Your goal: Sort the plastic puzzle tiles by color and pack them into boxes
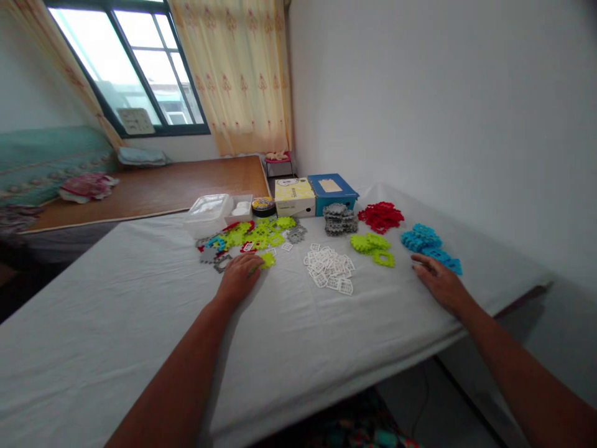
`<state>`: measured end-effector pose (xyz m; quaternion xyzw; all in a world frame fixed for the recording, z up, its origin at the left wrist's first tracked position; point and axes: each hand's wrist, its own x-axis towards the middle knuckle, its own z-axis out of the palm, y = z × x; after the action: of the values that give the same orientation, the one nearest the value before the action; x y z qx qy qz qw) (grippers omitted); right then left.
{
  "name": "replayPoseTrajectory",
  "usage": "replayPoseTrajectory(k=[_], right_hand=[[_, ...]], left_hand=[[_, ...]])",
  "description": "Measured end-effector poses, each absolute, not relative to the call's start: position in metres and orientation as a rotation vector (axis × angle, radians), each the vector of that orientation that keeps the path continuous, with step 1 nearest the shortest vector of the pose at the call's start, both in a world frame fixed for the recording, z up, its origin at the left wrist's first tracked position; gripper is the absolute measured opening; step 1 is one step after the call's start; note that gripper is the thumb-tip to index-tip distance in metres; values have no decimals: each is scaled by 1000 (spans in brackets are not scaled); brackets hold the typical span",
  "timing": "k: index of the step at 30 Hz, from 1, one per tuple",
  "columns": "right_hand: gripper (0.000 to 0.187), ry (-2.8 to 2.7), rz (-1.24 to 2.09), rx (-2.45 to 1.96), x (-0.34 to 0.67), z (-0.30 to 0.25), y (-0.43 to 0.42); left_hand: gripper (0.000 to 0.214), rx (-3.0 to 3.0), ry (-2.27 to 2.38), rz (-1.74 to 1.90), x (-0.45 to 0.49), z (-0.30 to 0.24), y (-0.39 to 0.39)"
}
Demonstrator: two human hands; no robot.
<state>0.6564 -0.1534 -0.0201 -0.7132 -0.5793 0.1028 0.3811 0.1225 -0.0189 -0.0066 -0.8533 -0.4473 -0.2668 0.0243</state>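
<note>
Just in front of the mixed pile, my left hand [240, 277] has its fingers curled down on a lime-green plastic building piece [267, 260], which they partly hide. Behind those fingers lies the mixed pile of notched pieces [252, 236] in lime green, grey, red and blue. To the right, my right hand [438, 283] rests beside the blue pieces [422, 238], fingers extended and apart, with nothing visible in them. Between my hands are a heap of white window-like lattice pieces [329, 266] and a small lime-green group [370, 244].
Grey pieces [339, 219] are stacked near red ones [381, 216]. Along the back stand a clear plastic tub [209, 211], a white container [239, 209], a round tin [263, 207], a yellow-white box [295, 198] and a blue box [332, 191]. A white cloth covers the table [298, 361]; a wall borders its right.
</note>
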Motion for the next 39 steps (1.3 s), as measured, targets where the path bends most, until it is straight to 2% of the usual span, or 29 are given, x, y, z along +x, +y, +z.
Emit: replayPoseTrajectory(k=[4, 8, 13, 16, 19, 24, 32, 39], right_hand=[[45, -1451, 175, -1854, 652, -19, -157], [38, -1487, 89, -1752, 605, 2, -147], [33, -2146, 369, -1279, 491, 37, -107], [34, -2429, 369, -982, 422, 40, -71], [40, -2580, 261, -918, 365, 34, -34], [55, -2719, 139, -1074, 314, 28, 5], [47, -2655, 0, -1091, 344, 34, -21], [45, -2407, 42, -1172, 459, 44, -58]], left_hand=[[28, -2499, -1522, -953, 114, -5, -16], [30, -2360, -1702, -1022, 110, -2, -17], [31, -2337, -1844, -936, 114, 2, -23], [32, -2332, -1876, -896, 113, 3, -26], [32, -2348, -1886, -892, 109, 2, -25], [30, -2388, -1870, -844, 106, 0, -23], [29, -2430, -1813, -821, 104, -3, -21], [30, -2483, -1720, -778, 101, -6, -15]])
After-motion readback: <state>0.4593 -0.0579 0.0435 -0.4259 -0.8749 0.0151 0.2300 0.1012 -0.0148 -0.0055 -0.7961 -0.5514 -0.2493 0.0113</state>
